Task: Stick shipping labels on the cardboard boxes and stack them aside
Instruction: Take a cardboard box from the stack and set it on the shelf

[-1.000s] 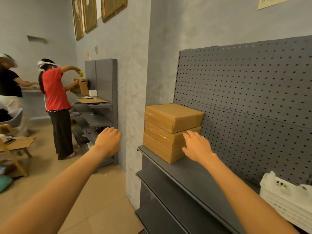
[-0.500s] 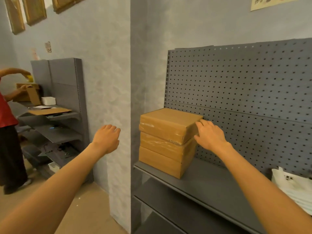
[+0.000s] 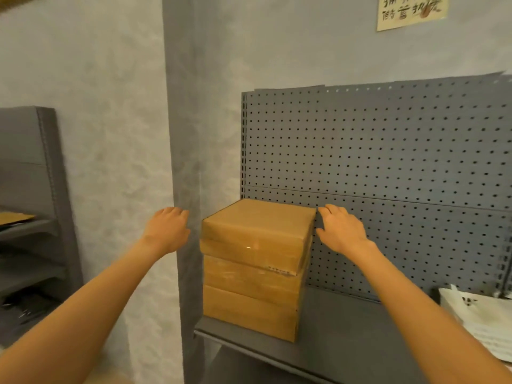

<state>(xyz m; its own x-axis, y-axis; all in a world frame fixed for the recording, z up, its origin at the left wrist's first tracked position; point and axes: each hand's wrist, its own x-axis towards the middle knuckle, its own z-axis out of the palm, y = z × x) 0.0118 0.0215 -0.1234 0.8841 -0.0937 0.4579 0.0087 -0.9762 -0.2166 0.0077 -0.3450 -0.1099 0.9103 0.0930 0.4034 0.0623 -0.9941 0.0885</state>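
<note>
Boxes (image 3: pixel 253 268): seemingly three stacked; two hands (image 3: pixel 167 230) flank them.

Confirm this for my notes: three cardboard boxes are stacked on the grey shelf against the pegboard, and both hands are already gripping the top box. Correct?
Not quite. In the head view neither hand grips the top box: the left hand is apart from it and the right hand hovers open beside it. The rest holds.

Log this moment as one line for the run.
phase: reaching | left hand: open | right hand: open | top box: unheld on stack
</note>
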